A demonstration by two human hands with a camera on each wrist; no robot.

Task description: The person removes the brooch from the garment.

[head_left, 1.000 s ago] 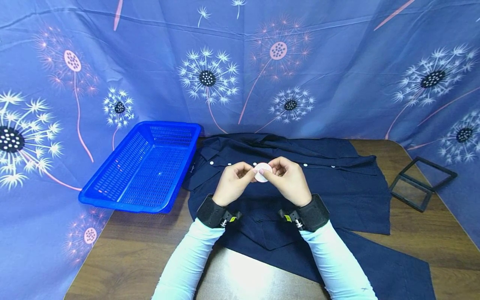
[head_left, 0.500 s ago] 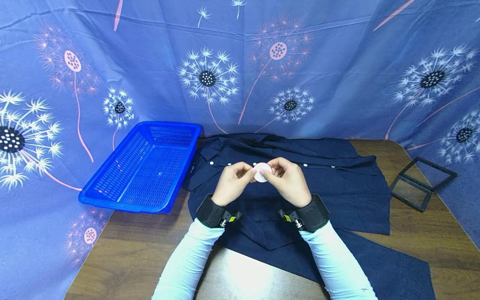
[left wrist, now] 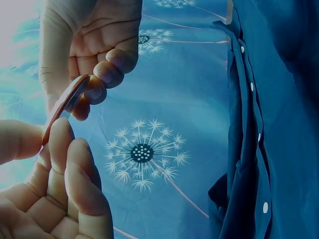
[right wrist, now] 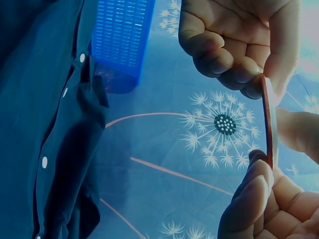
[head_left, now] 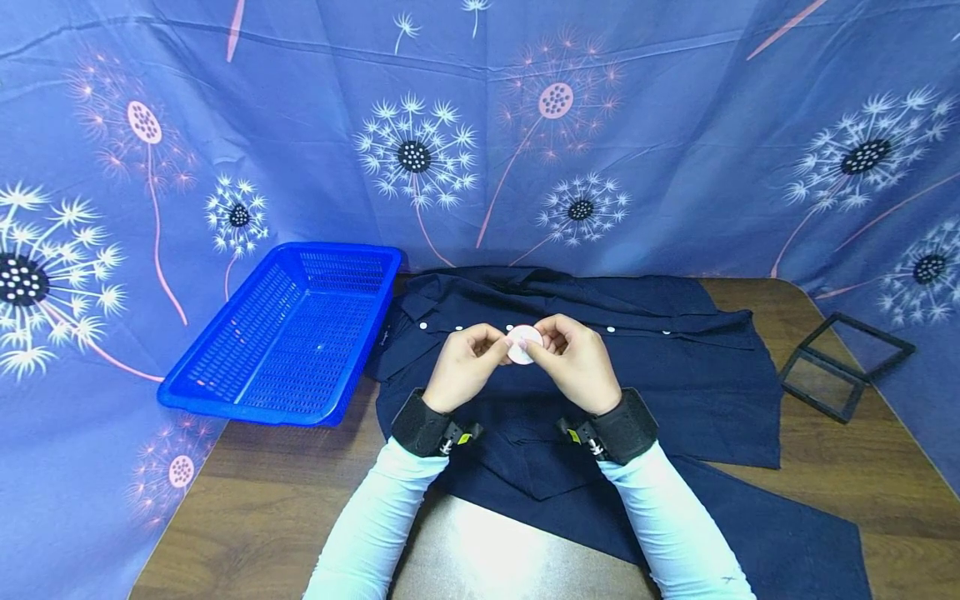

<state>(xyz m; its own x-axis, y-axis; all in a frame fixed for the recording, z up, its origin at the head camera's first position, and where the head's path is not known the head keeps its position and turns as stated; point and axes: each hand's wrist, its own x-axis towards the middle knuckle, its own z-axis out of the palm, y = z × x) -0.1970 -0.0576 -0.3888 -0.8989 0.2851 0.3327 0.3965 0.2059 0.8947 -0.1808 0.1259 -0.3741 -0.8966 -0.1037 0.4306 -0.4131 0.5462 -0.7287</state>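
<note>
My left hand and right hand pinch a disc; shirt below, partly blocked by my arms; basket left; frame right

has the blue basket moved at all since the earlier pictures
No. In the head view, the blue basket sits in the same place, judged by the flowered backdrop behind it.

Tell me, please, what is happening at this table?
A person's left hand and right hand together pinch a round white disc in their fingers, over a dark blue garment spread on the wooden table. A blue basket stands to the left; a black two-part frame lies to the right.
</note>
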